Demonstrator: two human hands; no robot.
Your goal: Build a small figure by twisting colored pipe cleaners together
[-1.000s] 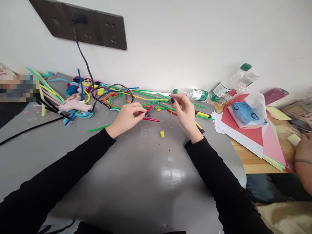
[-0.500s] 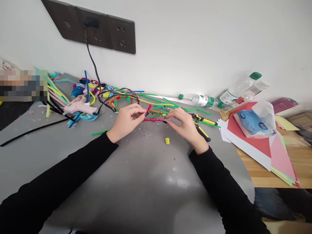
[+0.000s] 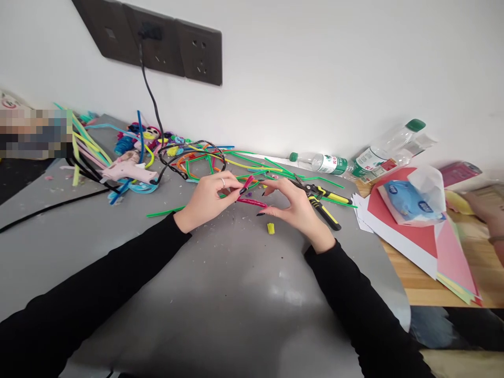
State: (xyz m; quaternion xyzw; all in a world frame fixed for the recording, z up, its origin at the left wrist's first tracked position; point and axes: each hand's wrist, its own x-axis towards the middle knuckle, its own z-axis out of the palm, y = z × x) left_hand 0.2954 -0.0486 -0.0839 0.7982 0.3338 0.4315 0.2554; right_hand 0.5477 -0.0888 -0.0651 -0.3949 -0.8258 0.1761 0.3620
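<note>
Left hand (image 3: 207, 199) is closed in a pinch on a short pink stick (image 3: 247, 182), thumb and forefinger at its lower end, the tip angled up and right. Right hand (image 3: 293, 205) is curled, fingertips pinching the right end of a red stick (image 3: 252, 202) that lies low over the grey bench (image 3: 220, 294), between both hands. I cannot tell whether the two sticks touch where they meet.

Yellow offcut (image 3: 271, 228) lies on the bench just below the right hand. Pliers (image 3: 323, 202) rest just beyond that hand's knuckles. Green sticks (image 3: 275, 168) lie scattered behind both hands; a pink glue gun (image 3: 128, 170) sits well to the left, its cord running off the bench.

My judgement: for a clean join I would keep both pinches close to the meeting ends, hold the red stick level, and keep the wrists clear of the loose green sticks and the pliers.
</note>
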